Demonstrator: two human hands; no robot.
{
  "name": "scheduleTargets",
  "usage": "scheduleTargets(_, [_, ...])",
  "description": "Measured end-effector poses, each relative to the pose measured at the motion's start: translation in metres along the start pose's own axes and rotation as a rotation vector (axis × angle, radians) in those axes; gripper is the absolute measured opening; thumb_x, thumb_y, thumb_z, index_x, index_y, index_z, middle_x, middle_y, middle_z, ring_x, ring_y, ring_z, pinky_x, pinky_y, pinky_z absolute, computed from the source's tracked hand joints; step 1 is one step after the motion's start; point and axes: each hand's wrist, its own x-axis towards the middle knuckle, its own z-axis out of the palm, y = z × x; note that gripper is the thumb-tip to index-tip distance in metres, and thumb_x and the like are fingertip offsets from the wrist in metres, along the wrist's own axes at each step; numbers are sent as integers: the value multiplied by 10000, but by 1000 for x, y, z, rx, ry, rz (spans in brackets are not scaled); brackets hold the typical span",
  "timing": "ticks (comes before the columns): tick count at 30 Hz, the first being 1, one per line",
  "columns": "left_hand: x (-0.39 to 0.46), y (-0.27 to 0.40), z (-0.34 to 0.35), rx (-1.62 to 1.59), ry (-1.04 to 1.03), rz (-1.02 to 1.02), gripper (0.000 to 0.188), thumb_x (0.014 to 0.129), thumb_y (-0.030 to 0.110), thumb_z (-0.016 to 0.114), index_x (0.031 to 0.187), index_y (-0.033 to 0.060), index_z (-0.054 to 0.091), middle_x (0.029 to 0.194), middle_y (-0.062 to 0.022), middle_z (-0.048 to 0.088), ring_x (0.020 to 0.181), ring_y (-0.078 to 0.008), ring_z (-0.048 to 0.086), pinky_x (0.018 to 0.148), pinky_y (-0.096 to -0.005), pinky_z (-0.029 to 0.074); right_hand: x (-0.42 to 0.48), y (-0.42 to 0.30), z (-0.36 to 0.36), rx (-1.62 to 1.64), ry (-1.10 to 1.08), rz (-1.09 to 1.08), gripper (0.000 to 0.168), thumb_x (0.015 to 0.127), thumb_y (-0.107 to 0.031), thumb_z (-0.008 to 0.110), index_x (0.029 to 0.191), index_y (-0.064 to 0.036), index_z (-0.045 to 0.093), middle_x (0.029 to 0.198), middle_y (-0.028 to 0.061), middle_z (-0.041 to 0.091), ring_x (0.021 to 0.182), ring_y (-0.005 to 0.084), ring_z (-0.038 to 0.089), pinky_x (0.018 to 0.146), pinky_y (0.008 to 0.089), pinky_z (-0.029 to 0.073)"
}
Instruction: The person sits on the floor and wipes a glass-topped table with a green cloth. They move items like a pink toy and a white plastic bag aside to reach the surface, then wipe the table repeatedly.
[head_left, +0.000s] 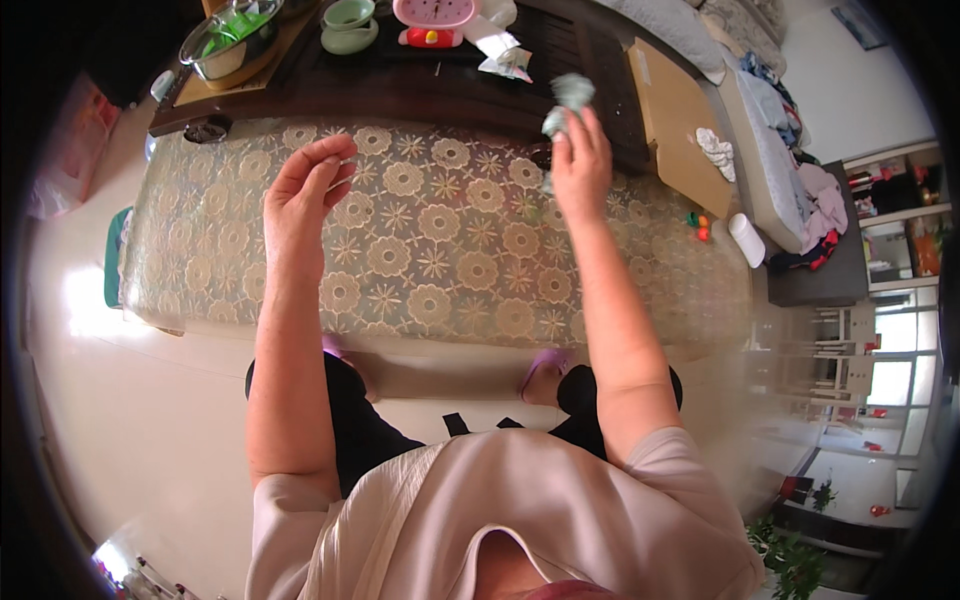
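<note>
My right hand is raised over the right part of a table and grips a pale grey-green cloth, which is blurred by motion. My left hand hangs above the left part of the table, its fingers curled with thumb and fingertips close together; whether something thin is between them cannot be told. Beneath both hands lies a clear plastic cover over a tablecloth patterned with flowers. Its far side meets the dark wooden tabletop.
Along the far side stand a steel bowl with green packets, a green ceramic pot, a pink clock and a crumpled wrapper. Flattened cardboard, a white cup and small toys are at the right. A sofa holds clothes.
</note>
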Motion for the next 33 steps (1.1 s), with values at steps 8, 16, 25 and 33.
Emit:
scheduleTargets(8, [2, 0, 12, -65, 68, 14, 197, 958, 112, 565, 1111, 94, 688, 1064, 1, 697, 935, -66, 630, 842, -222, 496, 6, -90, 93, 135, -207, -213, 397, 844, -40, 589, 1241, -59, 598, 1304, 128, 582, 1267, 345, 495, 1091, 459, 366])
scheduleTargets(16, [6, 8, 7, -17, 76, -22, 296, 915, 119, 575, 1195, 53, 644, 1167, -45, 641, 1036, -130, 582, 902, -255, 462, 22, -101, 114, 193, -311, -348, 441, 841, -45, 597, 1271, -141, 614, 1340, 93, 582, 1269, 305, 515, 1089, 394, 396])
scheduleTargets(25, [-5, 2, 6, -43, 68, -25, 180, 956, 111, 566, 1080, 112, 697, 1042, 19, 698, 903, -50, 623, 820, -206, 488, 34, -7, -18, 200, -226, -282, 275, 857, -232, 705, 1090, -87, 711, 1069, 82, 713, 999, 263, 673, 902, 365, 486])
scheduleTargets(33, [2, -9, 8, -9, 44, -90, 210, 906, 120, 591, 1089, 105, 694, 1082, 1, 675, 951, -93, 610, 859, -247, 470, 198, 50, 128, 428, -141, 382, 423, 815, -437, 705, 1012, -64, 743, 936, 138, 735, 890, 270, 704, 808, 361, 519])
